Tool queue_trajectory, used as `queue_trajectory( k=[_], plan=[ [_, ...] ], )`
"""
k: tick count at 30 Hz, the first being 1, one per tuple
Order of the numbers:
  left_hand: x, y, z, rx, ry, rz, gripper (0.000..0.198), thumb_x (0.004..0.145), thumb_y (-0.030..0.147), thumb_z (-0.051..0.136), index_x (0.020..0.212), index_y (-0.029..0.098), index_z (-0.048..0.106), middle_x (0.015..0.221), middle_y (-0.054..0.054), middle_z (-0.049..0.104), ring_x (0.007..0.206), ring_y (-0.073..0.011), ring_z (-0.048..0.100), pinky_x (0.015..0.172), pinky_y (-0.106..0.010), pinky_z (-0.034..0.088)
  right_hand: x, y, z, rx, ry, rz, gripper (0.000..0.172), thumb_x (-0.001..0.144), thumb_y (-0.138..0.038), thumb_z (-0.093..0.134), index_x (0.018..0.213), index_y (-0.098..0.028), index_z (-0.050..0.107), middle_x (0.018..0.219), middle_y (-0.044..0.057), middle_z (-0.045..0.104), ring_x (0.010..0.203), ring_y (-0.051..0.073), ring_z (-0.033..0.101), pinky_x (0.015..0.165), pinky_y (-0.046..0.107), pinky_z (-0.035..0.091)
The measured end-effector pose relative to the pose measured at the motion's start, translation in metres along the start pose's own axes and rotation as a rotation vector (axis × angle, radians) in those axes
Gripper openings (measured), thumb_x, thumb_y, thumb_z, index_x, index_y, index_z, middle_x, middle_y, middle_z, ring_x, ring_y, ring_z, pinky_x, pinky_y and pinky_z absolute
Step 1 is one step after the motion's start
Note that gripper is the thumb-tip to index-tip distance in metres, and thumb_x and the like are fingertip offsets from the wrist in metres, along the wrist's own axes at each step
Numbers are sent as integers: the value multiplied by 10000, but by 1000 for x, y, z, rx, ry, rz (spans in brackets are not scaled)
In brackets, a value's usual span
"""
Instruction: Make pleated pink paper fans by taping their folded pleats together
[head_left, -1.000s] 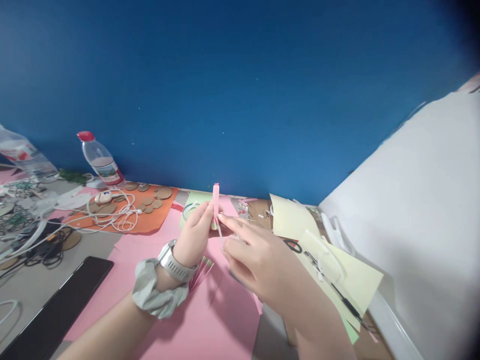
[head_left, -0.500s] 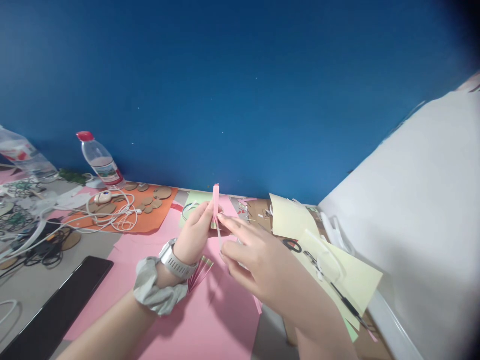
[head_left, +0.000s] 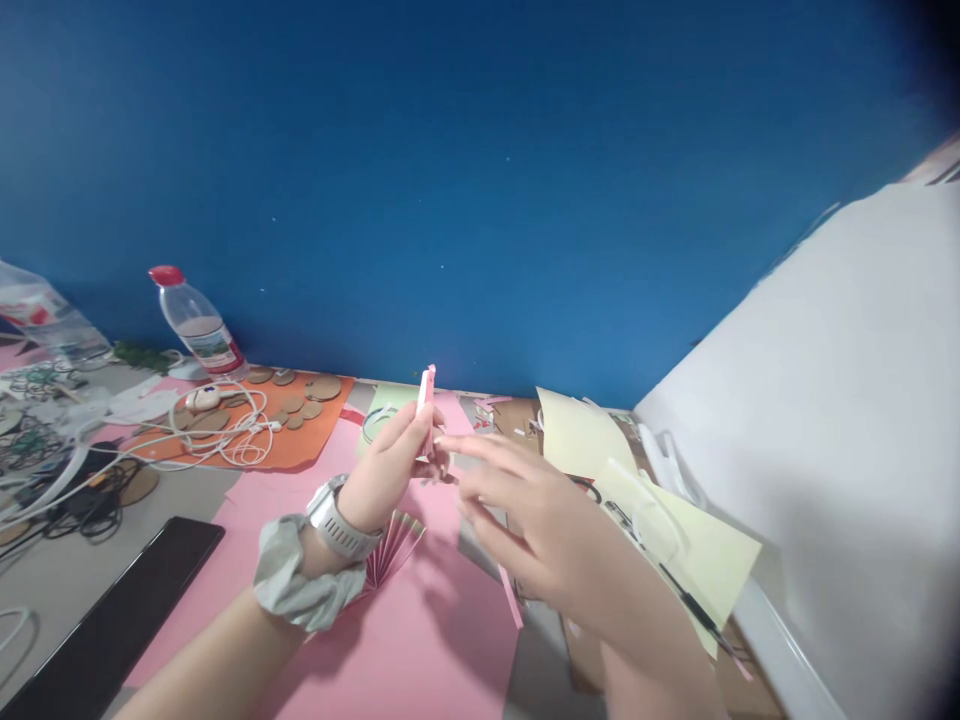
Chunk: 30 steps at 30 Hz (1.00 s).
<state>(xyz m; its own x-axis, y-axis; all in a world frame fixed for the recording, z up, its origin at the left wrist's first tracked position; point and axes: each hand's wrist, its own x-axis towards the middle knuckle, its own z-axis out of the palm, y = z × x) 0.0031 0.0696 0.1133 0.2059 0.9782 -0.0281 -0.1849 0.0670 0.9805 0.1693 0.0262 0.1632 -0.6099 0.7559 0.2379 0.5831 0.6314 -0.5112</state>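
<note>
A narrow bundle of folded pink paper (head_left: 426, 392) stands upright in my left hand (head_left: 382, 475), pinched between thumb and fingers. My right hand (head_left: 544, 515) is close by on the right, fingers stretched and apart, its index fingertip beside the lower part of the bundle. I see nothing held in it; whether that fingertip touches the paper I cannot tell. Under my left wrist a pleated pink paper fan (head_left: 397, 548) lies spread on a large pink sheet (head_left: 450, 640).
On the left are a black phone-like slab (head_left: 120, 610), tangled white cables (head_left: 251, 440), cardboard discs on orange paper (head_left: 319, 450), and a red-capped bottle (head_left: 201, 325). Pale yellow sheets (head_left: 720, 540) and a black pen (head_left: 690, 600) lie right, beside a white wall (head_left: 840, 400). A blue wall (head_left: 465, 200) rises behind.
The pink bundle has tilted and turned slightly in my left hand. My right hand has shifted a little to the right, its lower fingers moving away from the bundle.
</note>
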Motion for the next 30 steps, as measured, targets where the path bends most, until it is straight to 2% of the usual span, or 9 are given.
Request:
queue_trajectory(
  k=[3,6,10,14,18,21,23,26,30],
  plan=[
    [-2,0,0,208,-44,80,211,860,391,467,802,189,486,515,83,371,431,-54,357,454,-165,388,-5,5,-6,192,145,6,127,914,-226,427,845,-240,532,1186,5,559,1156,153,484,948,322,409],
    [-7,1,3,326,-89,112,177,846,358,490,863,186,529,523,76,393,440,-61,386,438,-169,364,-4,9,-7,332,226,26,129,913,-232,434,821,-242,524,1107,18,588,1150,162,498,916,329,436],
    [-15,5,9,235,-150,77,264,857,394,465,1010,193,541,505,83,406,400,-52,380,417,-170,361,2,14,-4,333,217,30,143,912,-233,436,804,-236,530,1084,29,607,1207,174,457,934,344,427],
    [-19,8,9,177,-236,23,357,867,431,452,1125,187,487,428,107,395,335,-47,329,397,-179,350,5,17,-3,257,229,-9,117,908,-221,447,847,-241,545,1195,22,576,1186,166,480,988,358,377],
    [-18,4,8,195,-291,-14,297,877,421,443,999,161,522,424,84,446,336,-51,361,400,-188,351,7,14,-1,330,173,-14,153,924,-218,409,850,-235,541,1201,23,589,1175,165,499,967,344,407],
    [-17,4,9,161,-293,-5,281,881,418,441,857,155,539,448,61,478,361,-51,400,431,-192,385,7,11,2,392,203,58,151,926,-243,406,831,-228,522,1169,40,617,1131,176,545,830,296,490],
    [-17,7,11,59,-252,1,266,873,416,463,831,161,525,506,53,497,408,-51,446,462,-186,419,6,10,5,401,298,90,113,913,-252,437,832,-226,512,1167,55,622,1134,196,548,793,297,503],
    [-18,14,14,-13,-176,-13,252,849,411,509,846,161,542,672,13,559,534,-67,528,519,-192,477,6,10,7,419,441,66,108,905,-230,452,807,-226,498,1145,53,638,1147,203,540,868,340,476],
    [-21,19,18,3,-100,-20,349,797,392,592,1088,224,498,1069,-65,560,901,-169,583,638,-258,545,7,9,10,463,568,32,131,911,-219,438,787,-234,482,1164,29,632,1128,183,552,924,363,444]
  ],
)
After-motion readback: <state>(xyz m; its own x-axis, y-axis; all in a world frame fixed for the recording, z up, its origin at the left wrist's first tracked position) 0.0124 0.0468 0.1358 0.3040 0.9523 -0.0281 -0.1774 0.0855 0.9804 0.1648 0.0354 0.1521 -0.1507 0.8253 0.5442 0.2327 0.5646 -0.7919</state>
